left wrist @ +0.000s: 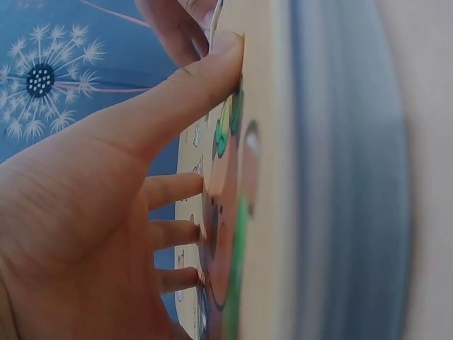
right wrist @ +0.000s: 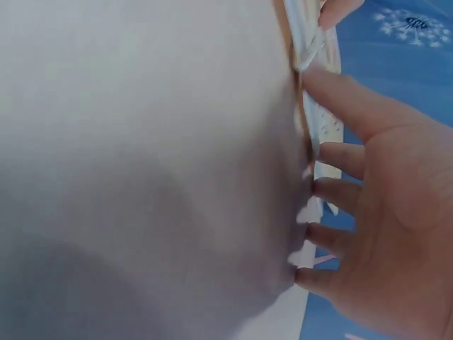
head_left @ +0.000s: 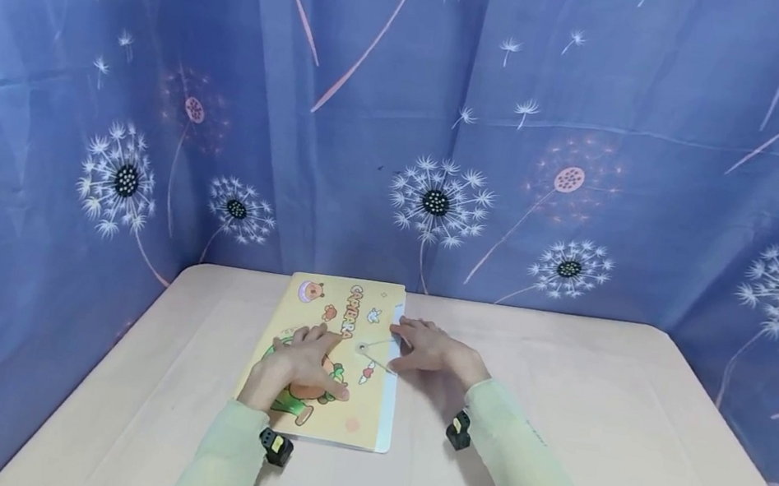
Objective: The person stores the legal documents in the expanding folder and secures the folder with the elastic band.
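A yellow file folder (head_left: 365,414) with a cartoon capybara print lies flat on the table. The left wrist view shows its layered edge (left wrist: 318,177). My left hand (head_left: 298,363) rests on the cover, thumb and fingers spread, fingertips touching the print. At the folder's right edge is my right hand (head_left: 430,350), its fingers spread along that side and the thumb (right wrist: 347,99) by the edge. A thin pale band (head_left: 379,342) runs in a V from a round button (head_left: 361,348) on the cover towards this hand; whether the fingertips hold it is unclear.
The table (head_left: 556,441) has a pale cover. Blue curtains (head_left: 525,129) with a dandelion print hang behind it and at both sides. Each wrist wears a small black camera (head_left: 459,430).
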The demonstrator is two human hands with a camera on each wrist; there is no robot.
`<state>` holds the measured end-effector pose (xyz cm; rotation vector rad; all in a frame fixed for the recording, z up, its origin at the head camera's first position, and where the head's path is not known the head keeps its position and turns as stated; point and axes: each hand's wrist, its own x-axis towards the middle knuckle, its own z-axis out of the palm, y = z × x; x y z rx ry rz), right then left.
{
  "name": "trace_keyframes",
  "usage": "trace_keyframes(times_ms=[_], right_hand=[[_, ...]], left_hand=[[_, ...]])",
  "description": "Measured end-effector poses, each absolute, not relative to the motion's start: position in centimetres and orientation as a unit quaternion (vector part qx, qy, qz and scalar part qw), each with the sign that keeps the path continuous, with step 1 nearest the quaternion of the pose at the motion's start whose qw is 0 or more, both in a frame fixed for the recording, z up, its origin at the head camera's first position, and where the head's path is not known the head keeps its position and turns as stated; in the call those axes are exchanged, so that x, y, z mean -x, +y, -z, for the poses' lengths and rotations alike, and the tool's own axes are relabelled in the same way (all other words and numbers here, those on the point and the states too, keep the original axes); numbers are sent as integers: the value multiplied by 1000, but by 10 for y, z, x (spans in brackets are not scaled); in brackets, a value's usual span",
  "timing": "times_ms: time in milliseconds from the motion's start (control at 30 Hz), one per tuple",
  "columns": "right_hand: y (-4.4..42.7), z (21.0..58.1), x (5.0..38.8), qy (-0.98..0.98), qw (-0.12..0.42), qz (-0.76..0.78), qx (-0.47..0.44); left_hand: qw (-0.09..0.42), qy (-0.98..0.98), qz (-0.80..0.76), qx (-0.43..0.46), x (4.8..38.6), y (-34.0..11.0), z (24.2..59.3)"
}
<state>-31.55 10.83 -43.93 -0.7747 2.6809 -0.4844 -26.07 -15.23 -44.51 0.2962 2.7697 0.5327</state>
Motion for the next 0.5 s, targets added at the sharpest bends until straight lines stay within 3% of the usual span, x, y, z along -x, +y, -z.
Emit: trace_keyframes(times_ms=[333, 500], right_hand=[[126, 439, 301, 919, 82, 220, 318], [147, 433, 294, 934, -8, 212, 288]], left_hand=[[137, 950, -245, -135, 258, -175, 446], [106, 941, -286, -150, 260, -186, 441]])
